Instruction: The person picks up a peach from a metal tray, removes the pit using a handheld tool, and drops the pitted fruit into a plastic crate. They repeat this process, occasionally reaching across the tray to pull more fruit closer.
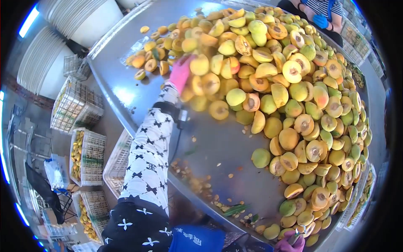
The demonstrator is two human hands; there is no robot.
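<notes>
A large heap of halved and whole yellow-green peaches or apricots [289,138] covers much of a metal table [218,147]. My left arm, in a patterned sleeve, stretches far across the table. My left hand [181,73], in a pink glove, reaches into the left side of the heap; fruit hides its fingers, and the fruit around it is blurred. At the bottom edge, near the heap's lower end, my right hand [289,242] in a purple-pink glove is closed around a small metal tool [300,230] with a curved end. Fruit lies right beside that hand.
Fruit scraps and a green leaf [236,209] lie along the table's near edge. Plastic crates [94,155], some with fruit, stand on the floor at left. Stacked white tubs [46,63] are behind them. A person in a blue glove [320,21] stands at the far side.
</notes>
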